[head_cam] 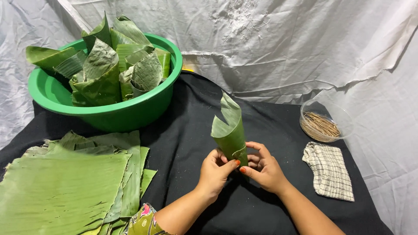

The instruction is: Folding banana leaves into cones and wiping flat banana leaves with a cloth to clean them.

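You hold a smooth, waxy green banana-leaf cone, rolled tight at its base and flaring to a torn, pointed tip that leans slightly toward 1 o'clock. It stands upright over the matte black cloth covering the table, near the middle of the view.

At 8 o'clock from the cone lies a flat stack of cut banana-leaf sheets, ribbed along the grain and frayed at the edges. At 3 o'clock rests a folded cream checked dishcloth, coarse in weave. Crumpled white fabric hangs behind everything.

At 10 o'clock sits a round green plastic basin, glossy at its rim, filled with finished leaf cones that lean against each other with their points up. At 2 o'clock, just above the dishcloth, a small clear plastic bowl holds a bundle of thin brown sticks.

Your left hand curls closed around the cone's base from 8 o'clock, the thumb pressing the leaf's overlapping seam. Your right hand grips the same base from 4 o'clock, its fingers bent behind the leaf and its thumb tip meeting the left thumb at the seam. Both hands pinch the cone; neither lies open.
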